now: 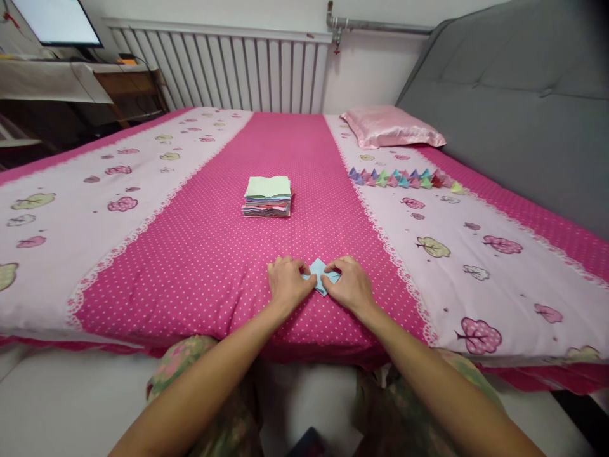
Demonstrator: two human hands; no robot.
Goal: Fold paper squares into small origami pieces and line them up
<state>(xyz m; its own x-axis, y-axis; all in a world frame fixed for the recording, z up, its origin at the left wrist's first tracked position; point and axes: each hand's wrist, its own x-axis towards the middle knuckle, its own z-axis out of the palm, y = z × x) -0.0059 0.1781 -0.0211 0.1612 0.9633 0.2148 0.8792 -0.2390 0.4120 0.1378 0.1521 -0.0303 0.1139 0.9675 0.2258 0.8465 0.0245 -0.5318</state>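
Observation:
A small piece of light blue folded paper (319, 270) lies on the pink dotted bedspread near the bed's front edge. My left hand (289, 279) pinches its left side between thumb and fingers. From the right, my right hand (349, 284) grips the opposite side in the same way, both thumbs close to the paper's middle. The fingers cover the side corners of the paper. Beyond my hands sits a stack of coloured paper sheets (268, 197), pale green on top. Folded paper pieces (404, 179) in several colours stand in rows at the right.
The bedspread (200, 254) spreads under everything, its front edge just before my knees. A pink pillow (391, 127) rests at the back right against the grey headboard (514, 108). Behind the bed is a white radiator (228, 66); a desk with a monitor (57, 22) stands back left.

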